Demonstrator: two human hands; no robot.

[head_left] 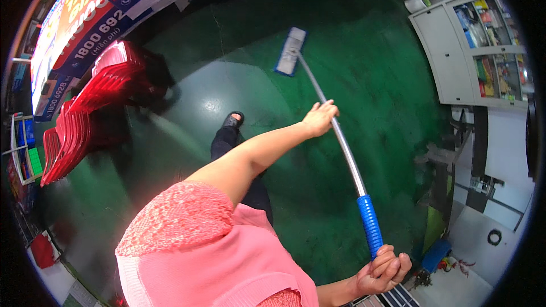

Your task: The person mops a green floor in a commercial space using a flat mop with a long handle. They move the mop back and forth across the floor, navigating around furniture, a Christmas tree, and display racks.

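A flat mop [293,51] with a pale rectangular head and blue edges lies on the green floor, far ahead of me. Its silver pole [346,150] slants back toward my right side and ends in a ribbed blue grip [370,224]. With my arm stretched forward, my left hand [321,118] is closed around the upper part of the pole. Down by the lower edge, my right hand [384,273] is curled around the end of the blue grip. Part of the grip's end is hidden by those fingers.
Stacked red plastic chairs [85,113] stand on the left, below a large printed board [85,28]. A grey cabinet with glass doors [449,51] is at the far right. Nearer on the right are a table [483,239] and a blue object [437,256]. My sandalled foot [233,119] is forward.
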